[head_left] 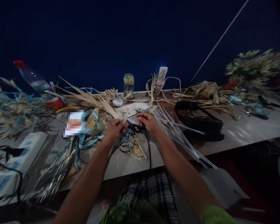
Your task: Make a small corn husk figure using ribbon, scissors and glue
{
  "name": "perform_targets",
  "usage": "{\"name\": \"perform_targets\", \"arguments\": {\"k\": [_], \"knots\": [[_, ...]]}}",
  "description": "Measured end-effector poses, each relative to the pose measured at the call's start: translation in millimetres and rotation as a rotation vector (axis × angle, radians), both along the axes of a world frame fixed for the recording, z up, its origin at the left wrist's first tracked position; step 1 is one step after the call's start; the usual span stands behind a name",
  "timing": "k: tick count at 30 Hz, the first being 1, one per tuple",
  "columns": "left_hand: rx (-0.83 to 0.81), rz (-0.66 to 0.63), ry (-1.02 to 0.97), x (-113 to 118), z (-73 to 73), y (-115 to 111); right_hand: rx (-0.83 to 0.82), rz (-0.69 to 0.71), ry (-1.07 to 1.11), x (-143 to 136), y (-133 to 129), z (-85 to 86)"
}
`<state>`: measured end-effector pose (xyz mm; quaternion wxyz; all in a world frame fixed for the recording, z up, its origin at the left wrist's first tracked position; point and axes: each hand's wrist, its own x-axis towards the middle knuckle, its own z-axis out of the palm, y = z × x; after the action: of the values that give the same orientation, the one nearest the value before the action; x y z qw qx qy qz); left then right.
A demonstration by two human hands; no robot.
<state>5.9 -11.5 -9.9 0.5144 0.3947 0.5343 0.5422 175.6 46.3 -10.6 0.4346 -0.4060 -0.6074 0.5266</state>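
My left hand [115, 129] is closed in a pinch on a pale strip of dried husk [125, 117], held just above the table. Across from it, my right hand [149, 123] has its thumb and fingers pressed together; what lies between them is too small and dim to name. Black-handled scissors [133, 128] lie between and below the two hands. A curl of light blue ribbon [125, 144] and husk scraps [137, 151] lie nearer to me. Beyond my fingers is a white sheet [133, 109] with small bits on it.
On the left are a power strip [25, 155], a bundle of thin wires [58, 171] and a tilted bottle [35, 79]. Clear plastic rods [177, 133] and a black strapped object [198, 121] lie right. A jar [128, 85] stands at the back.
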Motion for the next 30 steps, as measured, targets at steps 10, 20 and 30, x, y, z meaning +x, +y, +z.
{"name": "perform_targets", "arguments": {"k": [10,20,30], "knots": [[-0.042,-0.141,0.079,6,6.0,-5,0.359,0.078,-0.187,-15,-15,-1.1],[-0.008,-0.132,0.241,6,5.0,-5,0.160,0.134,-0.120,-19,-21,3.5],[0.042,-0.113,0.384,6,2.4,-5,0.075,0.166,-0.067,-19,-21,2.8]]}}
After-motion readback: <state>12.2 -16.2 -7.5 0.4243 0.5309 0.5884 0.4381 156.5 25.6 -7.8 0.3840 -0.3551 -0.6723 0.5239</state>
